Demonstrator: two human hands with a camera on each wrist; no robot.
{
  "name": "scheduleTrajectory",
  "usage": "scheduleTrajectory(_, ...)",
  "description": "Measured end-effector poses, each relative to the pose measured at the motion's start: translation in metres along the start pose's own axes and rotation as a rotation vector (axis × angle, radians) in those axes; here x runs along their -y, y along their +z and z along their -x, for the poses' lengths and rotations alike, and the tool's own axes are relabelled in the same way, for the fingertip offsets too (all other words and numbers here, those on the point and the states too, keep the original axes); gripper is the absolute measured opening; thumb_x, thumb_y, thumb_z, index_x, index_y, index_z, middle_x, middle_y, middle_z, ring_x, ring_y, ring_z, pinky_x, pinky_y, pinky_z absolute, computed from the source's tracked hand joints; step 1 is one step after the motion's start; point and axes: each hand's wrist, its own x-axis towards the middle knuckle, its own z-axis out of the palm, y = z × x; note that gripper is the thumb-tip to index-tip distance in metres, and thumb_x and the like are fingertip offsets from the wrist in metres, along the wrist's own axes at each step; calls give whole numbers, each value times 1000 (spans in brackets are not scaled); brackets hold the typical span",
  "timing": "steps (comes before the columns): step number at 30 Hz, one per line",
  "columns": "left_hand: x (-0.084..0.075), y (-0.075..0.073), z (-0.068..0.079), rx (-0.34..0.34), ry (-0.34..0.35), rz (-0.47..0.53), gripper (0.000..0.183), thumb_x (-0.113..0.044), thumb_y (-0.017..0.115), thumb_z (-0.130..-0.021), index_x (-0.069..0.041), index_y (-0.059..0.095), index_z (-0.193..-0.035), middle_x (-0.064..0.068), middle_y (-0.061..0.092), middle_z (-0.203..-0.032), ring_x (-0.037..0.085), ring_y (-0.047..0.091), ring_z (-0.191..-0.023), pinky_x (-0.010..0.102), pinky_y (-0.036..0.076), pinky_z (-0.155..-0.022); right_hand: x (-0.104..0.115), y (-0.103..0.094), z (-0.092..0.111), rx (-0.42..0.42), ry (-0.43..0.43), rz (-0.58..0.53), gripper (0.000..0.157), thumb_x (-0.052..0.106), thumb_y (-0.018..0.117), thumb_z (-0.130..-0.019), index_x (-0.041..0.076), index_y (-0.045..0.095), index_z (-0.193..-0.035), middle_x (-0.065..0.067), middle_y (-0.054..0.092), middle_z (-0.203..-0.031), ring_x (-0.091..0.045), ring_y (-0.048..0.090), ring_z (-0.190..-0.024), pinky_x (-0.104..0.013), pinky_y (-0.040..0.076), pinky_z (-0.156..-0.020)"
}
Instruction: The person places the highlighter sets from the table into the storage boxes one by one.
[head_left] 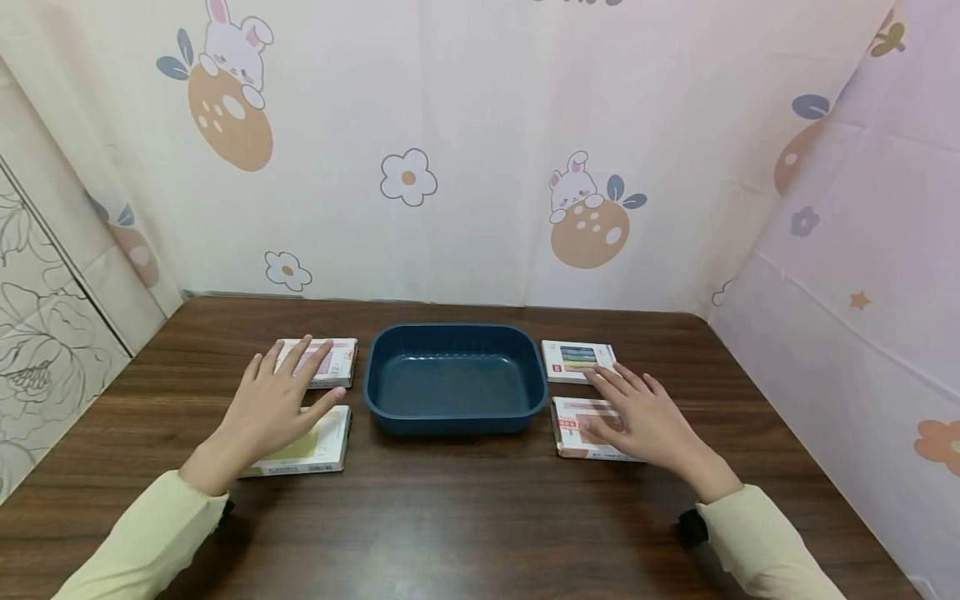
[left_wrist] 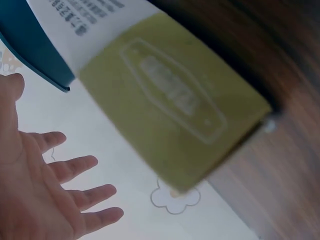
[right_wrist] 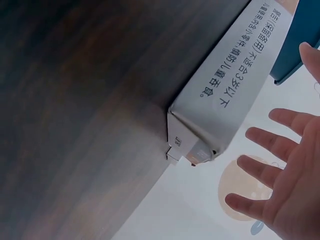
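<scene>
My left hand [head_left: 273,404], fingers spread, hovers over two flat boxes on the left: a white and purple box [head_left: 343,363] behind and a white and olive-green box [head_left: 322,446] in front. In the left wrist view the olive-green end of the near box [left_wrist: 175,95] looms large, apart from the palm. On the right, my right hand [head_left: 648,417] is spread above a white box with a striped colour window [head_left: 557,364] and a white and orange-pink box [head_left: 581,443]. Chinese print covers the side of the near right box [right_wrist: 235,75]. Neither hand grips anything.
A dark blue rectangular tub [head_left: 456,425] stands between the two pairs of boxes. The brown wooden table [head_left: 465,517] ends at the back against a pale curtain [head_left: 480,233] printed with rabbits and flowers. More curtain hangs along both sides.
</scene>
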Motion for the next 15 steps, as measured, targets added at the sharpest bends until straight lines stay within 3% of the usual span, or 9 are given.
scheduleTrajectory(15, -16, 5, -13, -58, 80, 20, 67, -57, 43, -88, -19, 32, -142, 14, 37, -143, 40, 34, -128, 58, 28, -99, 3, -2, 3, 93, -57, -49, 72, 60, 52, -82, 17, 40, -139, -10, 47, -137, -33, 44, -125, -60, 31, -98)
